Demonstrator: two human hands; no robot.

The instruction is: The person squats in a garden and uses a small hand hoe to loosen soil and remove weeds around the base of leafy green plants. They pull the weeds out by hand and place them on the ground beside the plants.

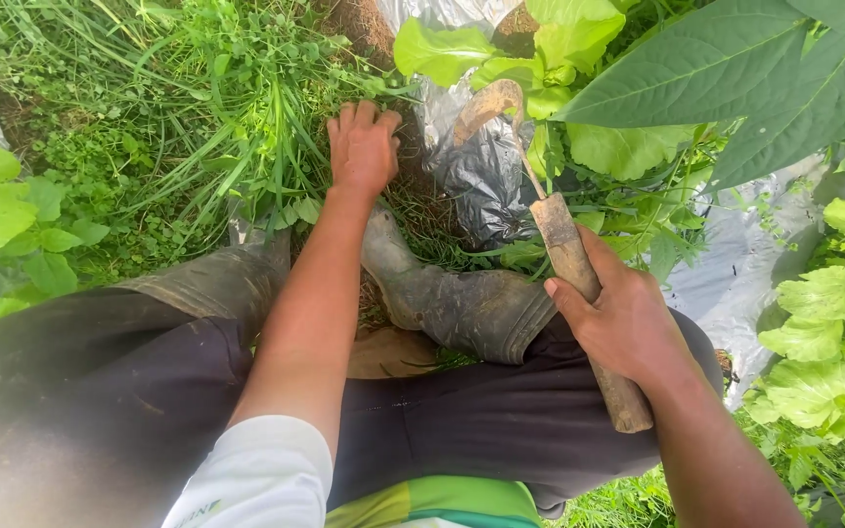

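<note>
Grass [237,147] stands in a thick clump at the far middle of the scene, and the left hand [362,149] is closed down on its base, fingers curled into the blades where they meet the soil. The right hand [628,318] is wrapped firmly round the wooden handle of a sickle [561,244], whose curved, rusty blade hooks up and over to the far side, just right of the left hand and apart from the grass. Judging by this, the step in hand is the gathering of a tuft, with the blade raised but not at the stems. A cut here would seem to call for the hook to come down low and leftward, well clear of the gripping fingers, since hand and blade are near each other. A muddy boot [462,303] lies just near of the left hand, its toe pointing toward the clump, and dark trousers [100,381] fill the near ground. Silver plastic mulch [476,166] is bunched right under the blade and runs off to the right, so it could snag. Broad leaves [696,68] hang over the far right, and lettuce [823,323] grows at the right edge, close to the sickle's swing.
</note>
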